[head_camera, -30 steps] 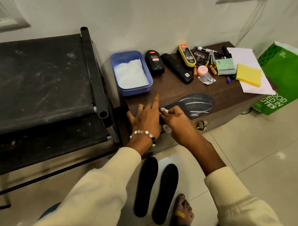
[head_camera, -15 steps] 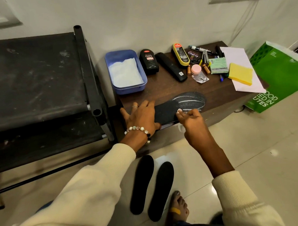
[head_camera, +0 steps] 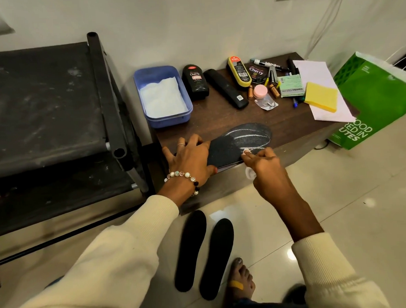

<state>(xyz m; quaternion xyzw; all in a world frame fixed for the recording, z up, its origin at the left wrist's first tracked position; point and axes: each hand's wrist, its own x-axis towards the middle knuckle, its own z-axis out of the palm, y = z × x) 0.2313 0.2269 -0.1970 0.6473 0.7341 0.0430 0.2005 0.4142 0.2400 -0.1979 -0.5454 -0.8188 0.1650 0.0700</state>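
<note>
- Pressing down flat, the left hand [head_camera: 190, 156] pins the heel end of the insole [head_camera: 240, 141]. The fingers are straight and spread, not curled round anything, and there's a bead bracelet on the wrist.
- The insole lies on the table [head_camera: 230, 117] right along the near edge, toe end pointing right. The toe half has pale curved streaks across it, and the heel half looks plain dark.
- The right hand [head_camera: 264, 165] has its fingers curled in and pinches a small white wad [head_camera: 246, 150]. One bit pokes out at the fingertips and another below the palm.
- The tip of the wad touches the insole at its near edge, right where the streaks start.
- Can't tell what the wad is made of, it's too small.
- At the back left of the table sits a blue tub [head_camera: 149, 86] with white paper [head_camera: 163, 97] inside.
- Just beside the tub stands a black polish bottle [head_camera: 195, 81], then a long black bar [head_camera: 226, 88] lying at an angle.
- Further right there's a yellow-edged polish sponge [head_camera: 239, 72], a round tin [head_camera: 256, 72], a pink-lidded jar [head_camera: 260, 91] and a yellow pad [head_camera: 321, 96] on a white sheet.
- A green bag [head_camera: 377, 97] leans at the table's right end.
- Two more black insoles [head_camera: 190, 251] lie side by side on the floor below the hands, near a bare foot [head_camera: 241, 281].
- A dusty black rack [head_camera: 46, 101] fills the left side.
</note>
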